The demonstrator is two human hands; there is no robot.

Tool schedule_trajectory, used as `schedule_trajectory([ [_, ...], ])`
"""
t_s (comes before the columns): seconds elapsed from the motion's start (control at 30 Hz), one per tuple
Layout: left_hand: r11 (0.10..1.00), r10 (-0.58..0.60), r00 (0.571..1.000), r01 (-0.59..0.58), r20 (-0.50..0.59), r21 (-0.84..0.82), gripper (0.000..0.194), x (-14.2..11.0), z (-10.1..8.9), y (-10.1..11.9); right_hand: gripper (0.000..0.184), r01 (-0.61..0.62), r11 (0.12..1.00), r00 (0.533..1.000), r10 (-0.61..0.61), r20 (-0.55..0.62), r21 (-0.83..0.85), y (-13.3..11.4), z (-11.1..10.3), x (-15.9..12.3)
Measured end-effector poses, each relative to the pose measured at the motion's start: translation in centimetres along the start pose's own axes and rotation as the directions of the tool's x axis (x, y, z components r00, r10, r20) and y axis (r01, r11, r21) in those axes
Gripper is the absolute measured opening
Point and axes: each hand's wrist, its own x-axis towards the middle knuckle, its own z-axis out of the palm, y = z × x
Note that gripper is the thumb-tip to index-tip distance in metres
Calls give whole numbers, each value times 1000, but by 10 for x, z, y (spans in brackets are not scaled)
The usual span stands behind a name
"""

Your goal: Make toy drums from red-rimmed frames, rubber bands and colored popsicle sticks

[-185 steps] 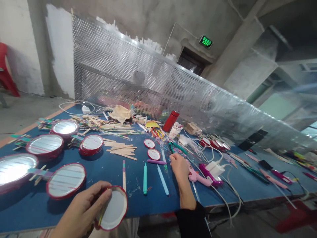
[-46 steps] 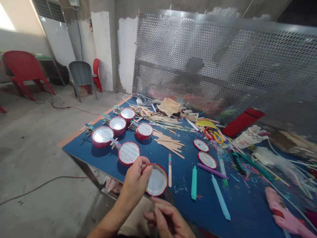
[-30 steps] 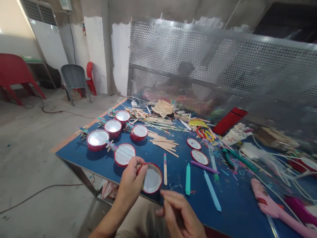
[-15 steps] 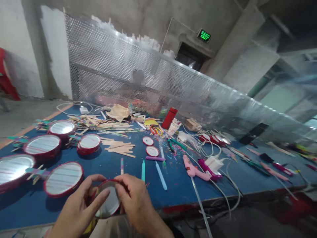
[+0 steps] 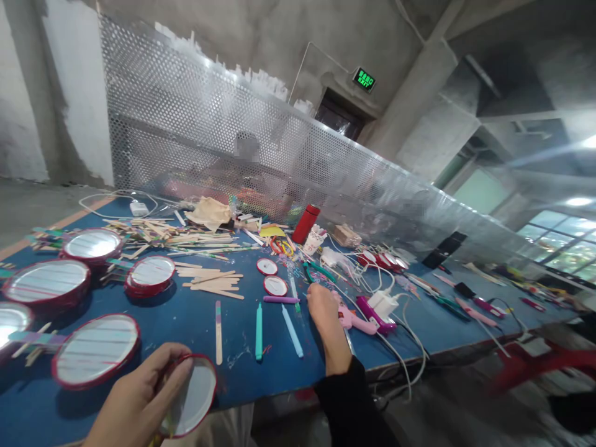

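Observation:
My left hand [image 5: 144,394] grips a round drum-like piece [image 5: 198,394] with a red rim and a pale face, tilted at the table's front edge. My right hand [image 5: 323,307] has reached out over the table, its fingers curled down beside the pink glue gun [image 5: 356,321] and covering part of it. Whatever those fingers hold is hidden. Just beyond them lie green-handled pliers [image 5: 319,271]. Between my hands lie a wooden stick with coloured bands [image 5: 218,332], a teal marker [image 5: 259,332], a light blue marker [image 5: 292,332] and a purple marker [image 5: 281,299].
Several red-rimmed round pieces [image 5: 97,347] with stick necks stand at left. Plain wooden sticks [image 5: 216,282] and two small discs [image 5: 275,285] lie mid-table. A red bottle [image 5: 306,224], a white power strip [image 5: 384,304] and cables are farther back and right. Perforated metal panel [image 5: 186,124] behind.
My right hand has let go of the round piece and moved right and away to the glue gun. My left hand still holds the piece. The view has turned slightly right.

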Motion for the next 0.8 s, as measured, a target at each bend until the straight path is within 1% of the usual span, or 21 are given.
schedule_trajectory([
  [0.1, 1000, 1, 998, -1, 58, -8, 44, 0, -1, 0, 28, 2, 998, 999, 2, 51, -61, 3, 8, 8],
  [0.27, 1000, 7, 999, -6, 48, -14, 41, -1, -3, 3, 29, -2, 998, 995, 8, 95, -66, 0, 9, 13],
  [0.4, 1000, 1, 1000, -1, 29, -28, 40, -2, -3, 8, 31, -48, 998, 995, 46, 91, 27, -1, 12, 18],
  [0.53, 1000, 4, 999, -3, 33, -31, 38, -2, -3, 9, 30, -107, 970, 993, 94, 69, 217, 3, 13, 16],
  [0.6, 998, 2, 999, 1, 36, -59, 38, -3, -2, 8, 27, -102, 929, 994, 82, 71, 356, 4, 12, 10],
  [0.67, 996, -1, 999, 5, 37, -91, 37, -3, -2, 9, 25, -75, 857, 996, 39, 81, 510, 1, 8, 0],
  [0.73, 994, 7, 999, -2, 44, -109, 35, -3, -2, 10, 23, -41, 756, 997, -17, 82, 653, -8, 2, -15],
  [0.8, 994, 28, 997, -20, 72, -107, 32, -3, -5, 12, 22, -4, 638, 995, -75, 67, 770, -23, -4, -36],
])
